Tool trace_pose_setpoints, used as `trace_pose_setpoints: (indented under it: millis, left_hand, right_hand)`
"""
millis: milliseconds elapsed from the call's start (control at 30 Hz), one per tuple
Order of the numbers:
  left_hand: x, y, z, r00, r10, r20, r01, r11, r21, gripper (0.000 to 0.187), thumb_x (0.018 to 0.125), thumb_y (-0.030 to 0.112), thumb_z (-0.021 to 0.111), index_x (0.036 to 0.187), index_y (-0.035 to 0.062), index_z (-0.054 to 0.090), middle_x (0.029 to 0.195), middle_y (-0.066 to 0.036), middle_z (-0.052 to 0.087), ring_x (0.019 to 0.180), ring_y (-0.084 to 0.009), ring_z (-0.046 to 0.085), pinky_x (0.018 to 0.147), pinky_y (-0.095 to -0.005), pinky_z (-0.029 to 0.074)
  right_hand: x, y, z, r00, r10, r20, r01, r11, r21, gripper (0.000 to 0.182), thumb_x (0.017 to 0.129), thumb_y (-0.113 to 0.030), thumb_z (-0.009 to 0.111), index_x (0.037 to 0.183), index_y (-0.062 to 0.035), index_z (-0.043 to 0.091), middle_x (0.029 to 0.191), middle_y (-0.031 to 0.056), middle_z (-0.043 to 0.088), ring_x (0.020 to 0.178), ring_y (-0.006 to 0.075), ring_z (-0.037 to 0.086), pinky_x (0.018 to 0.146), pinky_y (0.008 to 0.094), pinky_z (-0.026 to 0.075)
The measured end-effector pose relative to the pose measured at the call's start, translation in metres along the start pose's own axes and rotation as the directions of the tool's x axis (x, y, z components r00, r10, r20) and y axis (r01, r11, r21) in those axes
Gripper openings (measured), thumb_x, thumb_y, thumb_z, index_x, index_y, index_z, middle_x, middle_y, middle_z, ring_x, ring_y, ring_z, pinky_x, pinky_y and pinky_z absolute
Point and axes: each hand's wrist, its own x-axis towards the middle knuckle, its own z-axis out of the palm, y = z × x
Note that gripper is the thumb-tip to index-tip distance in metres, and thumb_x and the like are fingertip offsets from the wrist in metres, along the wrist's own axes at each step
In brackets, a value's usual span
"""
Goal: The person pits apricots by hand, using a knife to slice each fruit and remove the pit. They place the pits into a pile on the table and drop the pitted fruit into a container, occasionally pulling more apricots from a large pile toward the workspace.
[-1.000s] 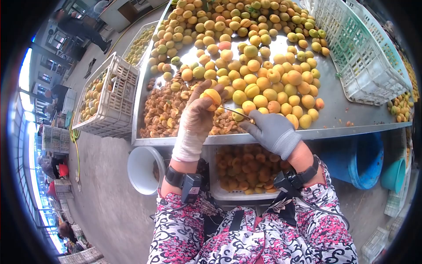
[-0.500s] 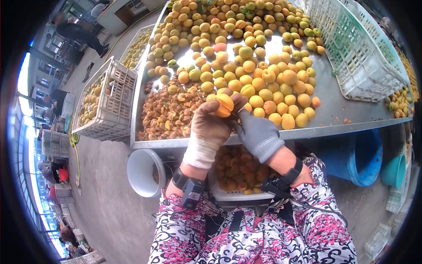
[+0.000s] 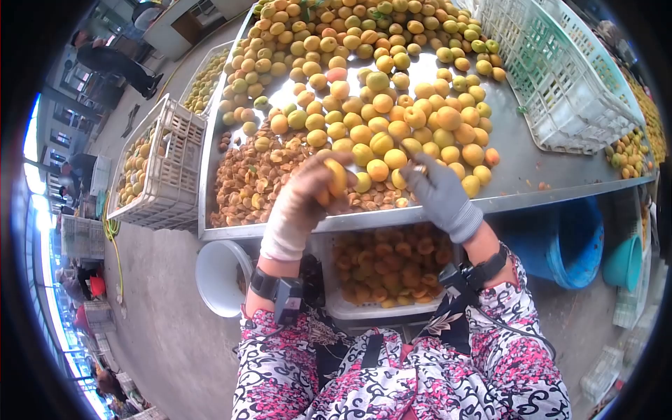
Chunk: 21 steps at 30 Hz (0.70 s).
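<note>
My left hand [image 3: 308, 192], in a stained white and brown glove, is closed around a yellow-orange apricot piece [image 3: 337, 177]. It hangs above the near edge of the metal table [image 3: 518, 199]. To its right, apart from it, my right hand [image 3: 437, 189] in a grey glove has its fingers curled near whole apricots [image 3: 382, 143]; a small thing seems to be between its fingertips, too blurred to name. Brown pits or dried pieces [image 3: 245, 178] lie left of and behind my left hand. Below the table edge stands a white crate [image 3: 341, 308] of apricot halves [image 3: 388, 264].
A white bucket [image 3: 220, 276] stands left below the table, a blue tub [image 3: 570, 245] and a teal bucket [image 3: 621, 264] right. White crates stand left [image 3: 164, 199] and on the table at right [image 3: 560, 84]. A person [image 3: 115, 61] stands at back left.
My hands have moved apart, left hand leftward with the apricot piece, right hand rightward. The crate of halves below now shows more fully. The view has shifted slightly.
</note>
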Motion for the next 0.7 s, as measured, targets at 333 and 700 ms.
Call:
trace_pose_setpoints:
  millis: [333,700]
  left_hand:
    - [0.017,-0.03,0.023,0.937,0.253,0.24,-0.309,0.286,0.907,0.046,0.074,0.02,0.069,0.118,0.0106,0.058,0.106,-0.015,0.061,0.101,-0.0305,0.058,0.089,-0.037,0.045]
    - [0.063,-0.058,0.015,0.894,0.429,0.127,-0.076,-0.133,0.988,0.04,0.067,0.022,0.071,0.103,0.0083,0.057,0.097,-0.014,0.058,0.092,-0.0297,0.058,0.081,-0.0409,0.046]
  right_hand:
    - [0.012,0.006,-0.01,0.983,0.1,-0.154,-0.088,0.992,0.086,0.032,0.092,-0.031,0.057,0.098,0.0014,0.056,0.065,0.0068,0.054,0.06,0.0093,0.051,0.053,0.0266,0.042]
    - [0.013,0.001,-0.015,0.986,0.103,-0.131,-0.085,0.987,0.135,0.034,0.092,-0.034,0.057,0.094,0.0003,0.056,0.065,0.0122,0.054,0.059,0.0152,0.053,0.056,0.0311,0.043]
